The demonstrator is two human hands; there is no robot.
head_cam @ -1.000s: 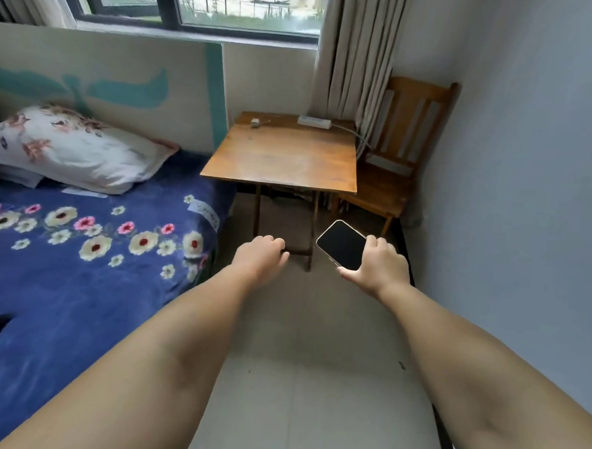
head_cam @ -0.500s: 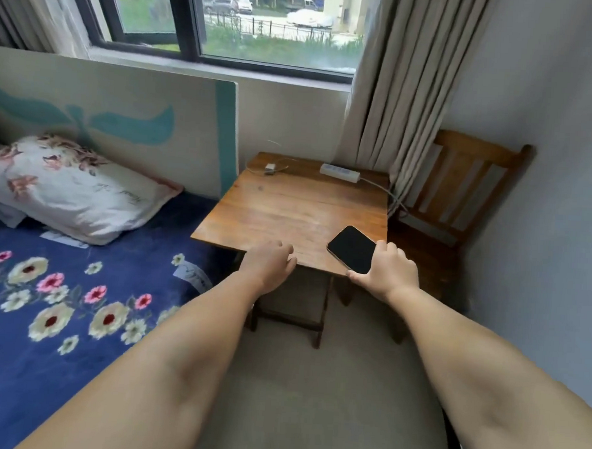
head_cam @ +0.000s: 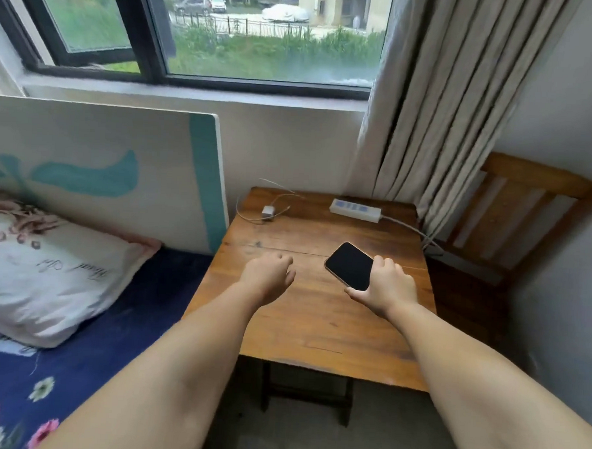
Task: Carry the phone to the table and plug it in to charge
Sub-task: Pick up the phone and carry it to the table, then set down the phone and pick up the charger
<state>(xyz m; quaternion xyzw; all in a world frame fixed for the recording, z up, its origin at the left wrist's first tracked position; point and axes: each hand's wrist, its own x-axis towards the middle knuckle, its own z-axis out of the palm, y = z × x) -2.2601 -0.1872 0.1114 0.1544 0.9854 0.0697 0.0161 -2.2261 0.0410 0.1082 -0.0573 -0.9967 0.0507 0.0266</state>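
My right hand [head_cam: 389,287] grips a black-screened phone [head_cam: 350,265], screen up, over the middle of a small wooden table [head_cam: 302,331]. My left hand [head_cam: 269,275] hovers over the table to the left of the phone, fingers curled loosely with nothing in them. At the table's far left corner lies a small white charger block [head_cam: 268,212] with a thin white cable [head_cam: 282,198] looped around it. A white power strip [head_cam: 355,209] rests at the far right edge, its cord running off to the right.
A bed with a blue floral cover [head_cam: 74,367] and a white pillow [head_cam: 45,273] adjoins the table's left side. A wooden chair [head_cam: 514,222] stands to the right, against a grey wall. A curtain [head_cam: 441,111] hangs behind the table below a window [head_cam: 249,33].
I have come closer to the table. Both hands now hang over the tabletop rather than in front of its near edge, the phone still in my right hand.
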